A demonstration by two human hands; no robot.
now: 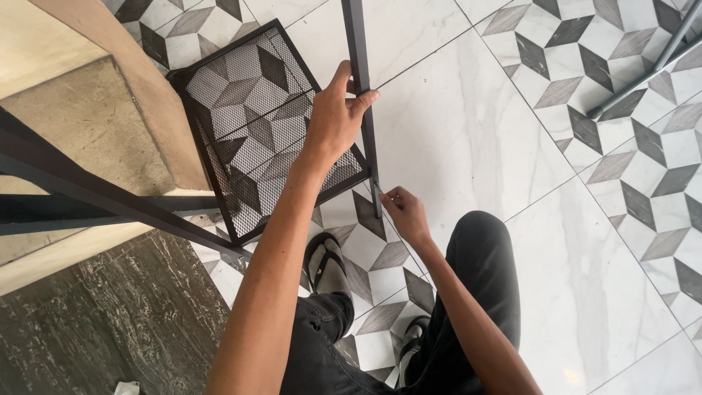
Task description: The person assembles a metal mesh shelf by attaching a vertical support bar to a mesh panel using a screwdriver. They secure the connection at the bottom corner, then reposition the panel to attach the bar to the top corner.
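My left hand [335,117] is wrapped around a dark square metal post [355,36] that stands upright beside a black wire-mesh shelf [248,117]. The shelf leans on edge against a tan step. Lower down, my right hand [404,212] pinches a small silvery tool or screw [378,192] at the spot where the post's lower end [375,201] meets the shelf's corner. What the fingers hold is too small to tell apart. I am crouched, my knees and sandalled feet [327,267] just below the hands.
A tan stone step [88,110] and dark marble floor [95,322] lie at the left. Two black metal bars [95,197] cross in front of the step. Grey metal tubes [643,69] rest on the patterned white tile floor [585,241] at top right.
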